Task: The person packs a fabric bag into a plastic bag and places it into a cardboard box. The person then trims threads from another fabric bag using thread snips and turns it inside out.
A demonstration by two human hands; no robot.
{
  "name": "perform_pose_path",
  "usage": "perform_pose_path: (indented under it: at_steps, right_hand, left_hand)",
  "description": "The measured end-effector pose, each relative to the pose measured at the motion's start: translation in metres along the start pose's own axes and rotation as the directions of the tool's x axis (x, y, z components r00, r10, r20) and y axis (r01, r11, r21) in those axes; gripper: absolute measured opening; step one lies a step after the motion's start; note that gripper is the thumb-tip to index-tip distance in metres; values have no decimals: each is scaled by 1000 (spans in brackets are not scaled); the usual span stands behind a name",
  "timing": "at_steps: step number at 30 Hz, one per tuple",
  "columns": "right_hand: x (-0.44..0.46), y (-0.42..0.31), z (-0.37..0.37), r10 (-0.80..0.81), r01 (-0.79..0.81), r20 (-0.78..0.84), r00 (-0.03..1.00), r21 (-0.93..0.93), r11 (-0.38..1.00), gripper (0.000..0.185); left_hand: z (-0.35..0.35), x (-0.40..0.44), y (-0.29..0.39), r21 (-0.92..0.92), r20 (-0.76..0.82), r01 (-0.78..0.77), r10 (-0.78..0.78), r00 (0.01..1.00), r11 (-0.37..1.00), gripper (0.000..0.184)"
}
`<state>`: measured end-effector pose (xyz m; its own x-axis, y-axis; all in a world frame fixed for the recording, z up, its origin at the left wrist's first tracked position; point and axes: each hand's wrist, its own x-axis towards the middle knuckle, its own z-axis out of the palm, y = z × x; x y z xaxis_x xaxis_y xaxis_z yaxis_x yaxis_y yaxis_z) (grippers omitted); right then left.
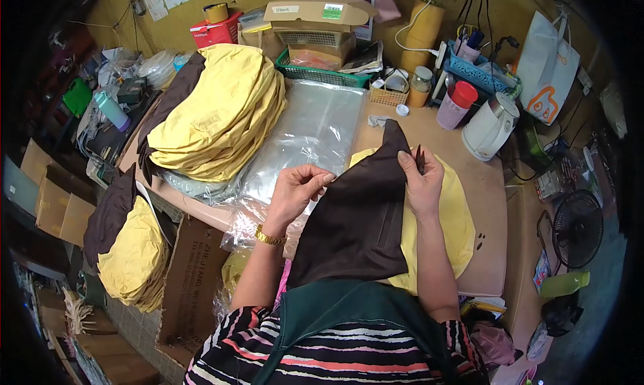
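A dark brown piece of fabric point(355, 217) is spread between my hands at the table's front edge. My left hand point(300, 191) pinches its upper left edge, thumb against fingers. My right hand point(422, 180) grips its right side with the thumb on top, and a small dark pointed tool, perhaps scissors, shows between its fingers. Yellow fabric point(449, 217) lies beneath and to the right of the brown piece. Left of centre stands a tall stack of folded yellow and brown pieces point(221, 110). Clear plastic bags point(308, 130) lie beside that stack.
Another yellow and brown stack point(134, 251) is at the lower left, near a cardboard box point(191, 284). At the back are a green basket point(322, 75), a glass jar point(420, 86), a pink cup point(453, 106) and a white kettle point(491, 126). A black fan point(578, 227) stands at right.
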<state>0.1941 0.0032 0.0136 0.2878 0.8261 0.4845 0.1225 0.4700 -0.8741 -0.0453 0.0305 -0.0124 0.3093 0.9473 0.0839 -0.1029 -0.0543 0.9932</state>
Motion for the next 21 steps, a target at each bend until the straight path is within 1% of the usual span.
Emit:
perform_pose_path:
  at_steps: [1,3,4,5,6,7,8,9,10,11,13,14,15,17,18,20,21]
  right_hand:
    - [1,1,-1,12,-12,-17,1000,-7,1000,28]
    - [3,2,1,13,-13,-24,1000,-18,1000,28]
    - [3,3,1,16,-17,-33,999,-30,999,29]
    - [3,6,1,18,-19,-31,999,-29,999,29]
    - [4,8,1,49,-50,-17,999,-50,998,24]
    - [5,10,1,80,-80,-3,997,-71,994,21]
    - [6,11,2,82,-81,-1,997,-72,994,21]
    - [9,10,6,-119,109,-15,993,-287,952,19]
    - [11,7,11,-314,280,13,949,-486,828,21]
    - [7,1,14,-314,282,15,949,-485,828,21]
    - [-6,-34,23,-178,161,34,984,-612,774,29]
    - [-10,-37,23,-225,259,133,965,-606,752,27]
    - [-16,-46,27,-256,332,212,943,-638,695,27]
    - [-24,-51,33,-380,490,321,868,-677,549,30]
    - [-27,-52,36,-379,490,321,868,-677,549,30]
    - [-32,-53,42,-486,579,362,795,-693,430,33]
    - [-34,-54,44,-502,603,380,777,-680,418,34]
  left_hand:
    - [-1,-1,0,-1,-2,2,-2,1000,1000,11]
    - [-5,0,-1,18,18,-112,111,994,994,13]
    - [-8,0,-3,18,14,-110,109,994,994,13]
    - [-11,1,-7,-85,64,-56,62,996,995,14]
    - [-11,1,-5,-186,119,1,21,993,983,15]
    - [-10,0,-3,-186,119,1,21,993,983,15]
    - [-8,-2,0,-389,184,113,-43,982,914,16]
    - [-6,-3,3,-565,260,227,-90,962,793,18]
    - [-9,-1,-1,-660,340,277,-51,939,698,20]
    - [-8,-3,0,-661,338,275,-50,940,698,20]
    - [-1,-6,9,-715,281,258,-70,957,650,19]
    - [0,-5,9,-716,280,256,-70,958,649,19]
    - [0,-6,9,-720,261,244,-72,963,649,19]
    - [1,-6,9,-725,242,232,-76,967,649,19]
    - [2,-6,11,-727,236,218,-61,970,652,19]
    - [3,-6,10,-730,228,202,-46,973,653,19]
    - [3,-6,9,-724,224,197,-45,974,661,19]
